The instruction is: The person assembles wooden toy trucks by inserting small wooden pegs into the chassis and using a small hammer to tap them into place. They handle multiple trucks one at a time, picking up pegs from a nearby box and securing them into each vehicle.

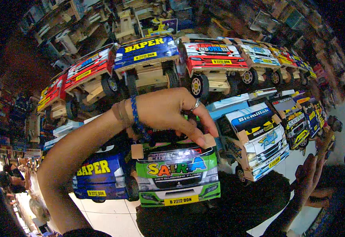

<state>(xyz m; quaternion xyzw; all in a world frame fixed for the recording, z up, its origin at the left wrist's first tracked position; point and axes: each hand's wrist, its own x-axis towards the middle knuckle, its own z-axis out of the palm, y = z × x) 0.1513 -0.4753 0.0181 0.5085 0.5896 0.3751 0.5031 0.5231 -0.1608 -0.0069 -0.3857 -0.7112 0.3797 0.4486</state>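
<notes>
A green wooden toy truck [178, 173] with colourful printed front faces me in the middle. My left hand [168, 110], wearing a ring and bracelets, reaches over its cab from the left. The thumb and a finger close at the wooden tab [208, 141] on the cab's upper right corner; the other fingers are partly hidden behind the hand. To the right of the green truck stands a white and blue toy truck [255, 138]. My right hand [308, 172] is at the lower right, dim, with fingers stretched out beside the row's right end, holding nothing I can see.
A blue toy truck [103, 173] stands just left of the green one, partly behind my arm. More trucks [298, 118] line up at the right. Behind runs a raised row with red [216, 55] and blue trucks [146, 51]. Wooden pieces [65, 43] crowd the background.
</notes>
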